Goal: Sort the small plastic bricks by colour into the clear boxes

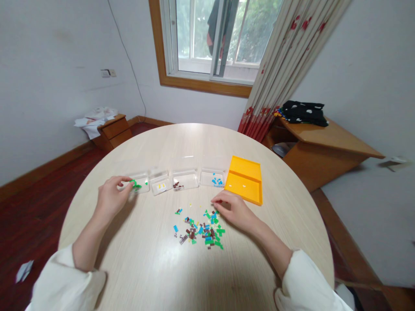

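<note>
The table [145, 268] has a smooth, pale wood-grain top with a soft sheen, and toward its six o'clock the small bricks [212, 233] look like hard, slightly glossy plastic. Between ten and one o'clock the trays [189, 185] are thin, clear, shiny plastic, while the case [244, 168] at two is smooth, opaque plastic. Beyond, the curtain [275, 65] at one is folded cloth, the window frame [204, 85] at twelve smooth wood, and the floor [32, 216] at nine dark and wood-like.

A red-patterned curtain [285, 65] hangs beside the window [224, 30], black cloth [304, 114] lying on a wooden desk [337, 140].
</note>
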{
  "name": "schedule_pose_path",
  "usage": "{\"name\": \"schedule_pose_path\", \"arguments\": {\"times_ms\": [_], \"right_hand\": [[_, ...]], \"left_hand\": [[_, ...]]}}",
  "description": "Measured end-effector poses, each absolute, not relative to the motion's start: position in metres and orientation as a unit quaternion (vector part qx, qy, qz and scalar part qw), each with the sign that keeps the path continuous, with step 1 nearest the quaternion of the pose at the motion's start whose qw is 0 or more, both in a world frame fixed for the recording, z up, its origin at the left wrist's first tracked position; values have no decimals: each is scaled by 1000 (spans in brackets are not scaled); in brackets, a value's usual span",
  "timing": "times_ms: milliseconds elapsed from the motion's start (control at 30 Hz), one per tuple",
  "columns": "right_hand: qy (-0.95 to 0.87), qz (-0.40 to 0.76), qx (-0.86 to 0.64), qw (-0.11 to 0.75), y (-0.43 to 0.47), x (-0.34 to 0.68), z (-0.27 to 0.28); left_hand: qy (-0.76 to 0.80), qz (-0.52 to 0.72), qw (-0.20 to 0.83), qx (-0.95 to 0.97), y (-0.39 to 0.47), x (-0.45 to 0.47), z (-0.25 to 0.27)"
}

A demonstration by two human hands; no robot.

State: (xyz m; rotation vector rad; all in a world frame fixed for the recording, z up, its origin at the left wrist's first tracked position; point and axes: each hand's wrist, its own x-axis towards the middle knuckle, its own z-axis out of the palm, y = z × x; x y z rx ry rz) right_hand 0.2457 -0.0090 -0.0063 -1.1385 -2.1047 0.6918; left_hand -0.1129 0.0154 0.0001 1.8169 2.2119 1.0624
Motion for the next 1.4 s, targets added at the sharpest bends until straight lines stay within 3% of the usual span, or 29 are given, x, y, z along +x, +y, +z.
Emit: {"name": "schedule_pose_path", "arguments": {"times_ms": [467, 767, 1067, 1233, 1400], "right_hand": [[-875, 232, -369, 210, -16, 246, -5], [-881, 203, -376, 203, -18, 242, -7], [-882, 175, -397, 183, -20, 235, -10], [-875, 201, -397, 189, -20, 234, -8], [-834, 280, -412, 239, -23, 229, -4]], "left_hand": [[752, 241, 68, 610, 22, -118, -3], [736, 289, 48, 611, 18, -112, -2], [635, 341, 13, 693, 12, -71, 11], [535, 306, 68, 784, 0, -33, 2], [430, 347, 103, 827, -21, 5, -8]]}}
